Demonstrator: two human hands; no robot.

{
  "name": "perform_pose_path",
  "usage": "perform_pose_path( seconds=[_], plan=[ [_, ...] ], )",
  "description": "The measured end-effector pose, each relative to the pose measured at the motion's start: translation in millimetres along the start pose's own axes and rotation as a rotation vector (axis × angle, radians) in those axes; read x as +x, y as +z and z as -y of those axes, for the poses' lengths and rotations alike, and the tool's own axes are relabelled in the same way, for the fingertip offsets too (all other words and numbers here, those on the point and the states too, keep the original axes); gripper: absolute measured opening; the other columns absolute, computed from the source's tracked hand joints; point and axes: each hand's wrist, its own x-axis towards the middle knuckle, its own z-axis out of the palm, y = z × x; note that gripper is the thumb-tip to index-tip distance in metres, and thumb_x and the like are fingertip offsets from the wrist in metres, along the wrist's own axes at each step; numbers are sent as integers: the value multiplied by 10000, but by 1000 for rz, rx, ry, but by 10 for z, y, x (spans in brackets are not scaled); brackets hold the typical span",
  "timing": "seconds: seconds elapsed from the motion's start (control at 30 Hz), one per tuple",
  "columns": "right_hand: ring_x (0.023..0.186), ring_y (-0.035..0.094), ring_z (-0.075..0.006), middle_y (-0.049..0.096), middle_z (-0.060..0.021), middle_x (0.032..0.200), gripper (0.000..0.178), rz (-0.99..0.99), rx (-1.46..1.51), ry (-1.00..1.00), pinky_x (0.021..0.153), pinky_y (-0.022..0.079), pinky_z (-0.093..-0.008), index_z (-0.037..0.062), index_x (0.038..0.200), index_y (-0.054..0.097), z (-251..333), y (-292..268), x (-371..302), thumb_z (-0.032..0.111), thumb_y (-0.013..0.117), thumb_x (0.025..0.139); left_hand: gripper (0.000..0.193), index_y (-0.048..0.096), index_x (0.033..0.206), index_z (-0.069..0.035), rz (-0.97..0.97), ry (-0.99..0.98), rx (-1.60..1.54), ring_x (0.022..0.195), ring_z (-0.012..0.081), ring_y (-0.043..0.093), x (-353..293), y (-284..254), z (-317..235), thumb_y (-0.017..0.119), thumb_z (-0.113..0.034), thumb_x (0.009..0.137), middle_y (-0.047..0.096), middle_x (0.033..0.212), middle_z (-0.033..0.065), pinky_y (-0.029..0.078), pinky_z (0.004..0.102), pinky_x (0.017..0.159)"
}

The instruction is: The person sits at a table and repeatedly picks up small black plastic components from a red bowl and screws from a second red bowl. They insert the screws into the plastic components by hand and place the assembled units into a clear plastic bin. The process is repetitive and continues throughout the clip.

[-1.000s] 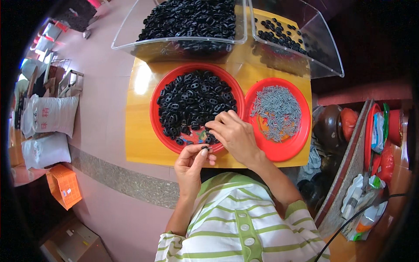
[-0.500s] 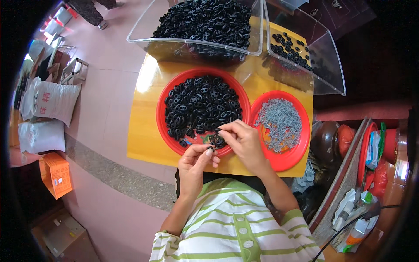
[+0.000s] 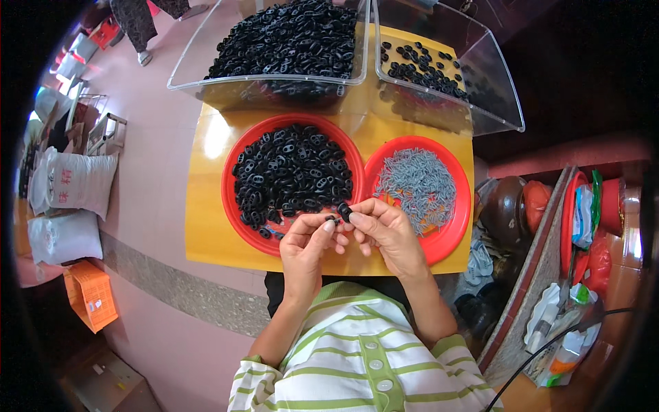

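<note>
My right hand (image 3: 386, 231) pinches a small black oval plastic piece with two holes (image 3: 344, 211) between thumb and fingertips. Close beside it, my left hand (image 3: 306, 239) has thumb and index finger closed on another small black piece (image 3: 332, 220), mostly covered by the fingers. Both hands are over the near rim of a round red tray (image 3: 232, 227) heaped with the same black pieces (image 3: 292, 165). Just right of it, a smaller red tray (image 3: 461, 209) holds a pile of grey screws or pins (image 3: 419, 180).
A clear bin (image 3: 180, 71) full of black pieces stands at the back of the yellow-covered table (image 3: 206, 237). Another clear bin (image 3: 504, 89) holds fewer pieces. White sacks (image 3: 82, 182) and an orange basket (image 3: 90, 295) are at left. A person's legs (image 3: 136, 24) show far left.
My right hand has come away from the heap with a black piece and drawn close to the left hand. The whole view has shifted slightly.
</note>
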Motion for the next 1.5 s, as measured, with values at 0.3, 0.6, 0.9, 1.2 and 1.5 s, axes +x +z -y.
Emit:
perform_pose_path(
  seconds=[0.3,0.6,0.9,1.2,1.5],
  plan=[
    [620,536,-29,631,-18,808,140,-25,-103,-83,480,437,-167,31,983,598,-33,11,-61,133,611,888,110,591,976,38,-30,98,174,719,122,632,-51,28,-13,566,-27,891,660,858,105,513,225,624],
    [619,537,-32,626,-9,813,128,-11,-98,-117,491,438,-165,31,975,608,-66,-2,-55,124,614,887,109,592,972,45,-14,109,229,735,120,633,-61,1,-31,569,-21,889,654,868,94,514,223,636],
    [724,559,-34,628,-7,883,166,39,-157,-108,547,459,-183,21,1005,601,-93,9,-52,149,605,900,117,609,978,43,-25,83,248,739,111,628,-62,1,-51,577,-20,885,647,866,82,508,209,640],
    [604,542,-31,628,-19,773,141,-41,-295,-189,490,441,-179,5,961,598,-130,104,-67,135,594,905,126,627,971,56,26,38,191,718,104,621,-26,-91,-60,595,-13,871,632,858,70,506,210,623],
    [625,571,-61,631,-41,775,146,6,-197,-138,498,457,-185,-10,951,583,-94,129,-59,133,570,919,161,626,1019,67,101,114,233,739,124,622,-8,-140,2,565,49,871,609,921,96,521,223,667]
  ],
)
